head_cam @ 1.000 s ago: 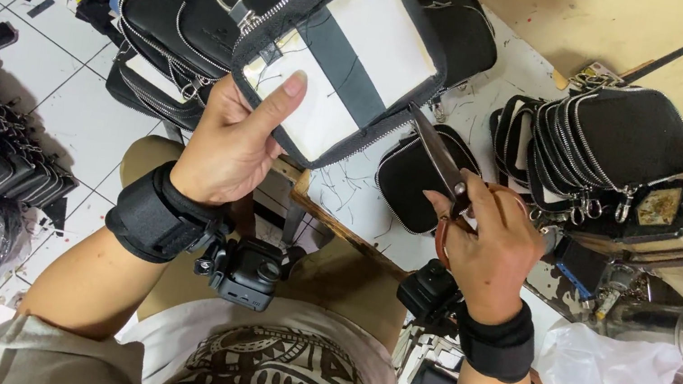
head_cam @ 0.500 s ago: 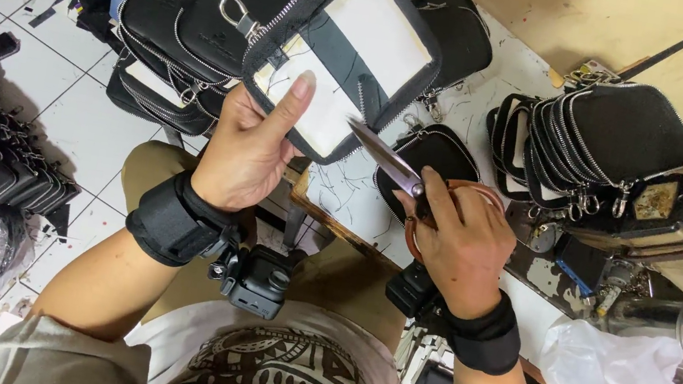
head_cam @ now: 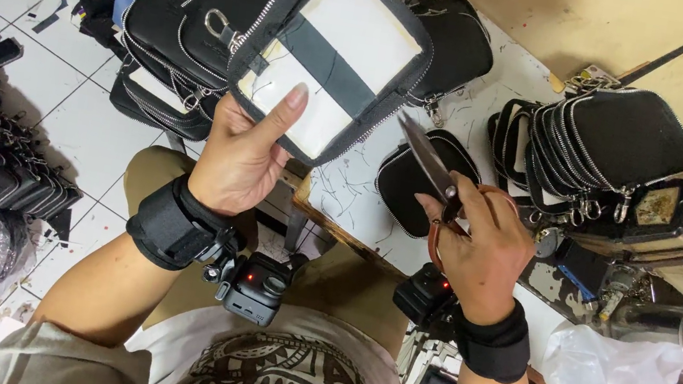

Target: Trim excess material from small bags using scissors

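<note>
Now my left hand (head_cam: 242,158) grips 1 open black pouch (head_cam: 335,59) by its lower edge, while my right hand (head_cam: 478,250) holds scissors (head_cam: 432,165) closed around their handles, blades pointing toward it.

Bright, even light; edges perhaps slightly warped.

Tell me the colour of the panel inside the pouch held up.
Cream panel crossed by a dark band, head view.
</note>
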